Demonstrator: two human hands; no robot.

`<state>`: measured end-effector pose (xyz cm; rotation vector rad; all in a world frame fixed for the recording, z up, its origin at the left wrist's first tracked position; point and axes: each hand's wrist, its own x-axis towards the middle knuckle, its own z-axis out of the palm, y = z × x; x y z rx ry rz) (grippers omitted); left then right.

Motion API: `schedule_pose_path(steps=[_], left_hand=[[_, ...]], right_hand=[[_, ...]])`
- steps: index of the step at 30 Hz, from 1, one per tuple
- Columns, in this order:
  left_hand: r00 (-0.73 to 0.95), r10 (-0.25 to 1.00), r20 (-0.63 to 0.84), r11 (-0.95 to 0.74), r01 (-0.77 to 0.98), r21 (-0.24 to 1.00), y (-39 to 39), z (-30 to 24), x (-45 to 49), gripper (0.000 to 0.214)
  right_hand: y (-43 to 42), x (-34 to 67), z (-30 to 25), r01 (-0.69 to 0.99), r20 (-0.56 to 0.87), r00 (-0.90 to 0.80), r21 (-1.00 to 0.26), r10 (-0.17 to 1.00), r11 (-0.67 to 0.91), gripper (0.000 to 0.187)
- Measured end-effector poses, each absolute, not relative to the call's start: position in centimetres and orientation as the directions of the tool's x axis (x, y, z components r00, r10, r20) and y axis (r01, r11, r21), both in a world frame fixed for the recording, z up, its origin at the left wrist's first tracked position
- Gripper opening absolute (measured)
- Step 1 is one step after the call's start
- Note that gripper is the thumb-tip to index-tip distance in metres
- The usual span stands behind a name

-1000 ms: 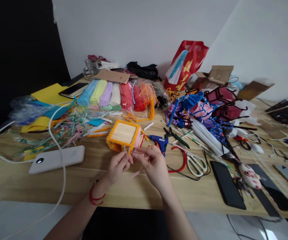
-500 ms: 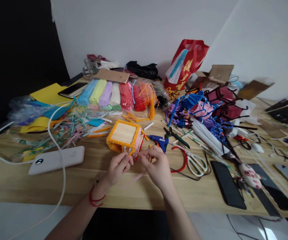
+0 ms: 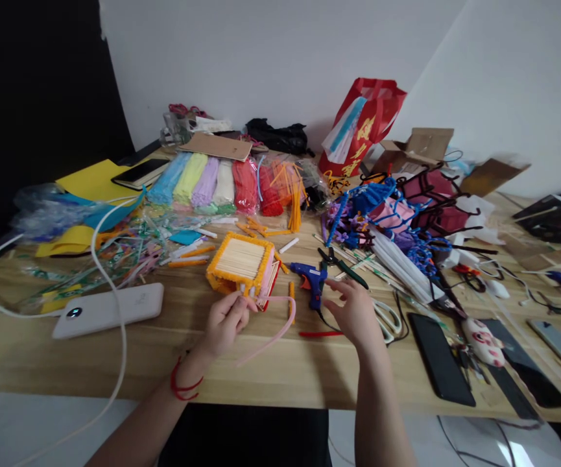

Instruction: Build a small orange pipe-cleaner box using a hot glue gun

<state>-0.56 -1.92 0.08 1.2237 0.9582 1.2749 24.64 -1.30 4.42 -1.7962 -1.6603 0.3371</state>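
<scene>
The box with orange fuzzy edges stands on the tabletop, and the left hand is clamped near its front corner on a pink stem, which curves out to the right of the box. The right hand is farther right of the box, with its fingers apart. Between the box and this hand lies a blue glue gun. Right of the box are also pliers and scissors, these partly hidden by the hand. Behind the box lie coloured bundles; to its left, a power bank
</scene>
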Motion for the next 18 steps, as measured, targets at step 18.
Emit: schedule_pose_path(steps=[18], left_hand=[[-0.037, 0.806, 0.591, -0.440, 0.630, 0.640, -4.5, 2.4, 0.9, 0.013]], right_hand=[[-5.3, 14.5, 6.7, 0.110, 0.031, 0.073, -0.994, 0.997, 0.023, 0.028]])
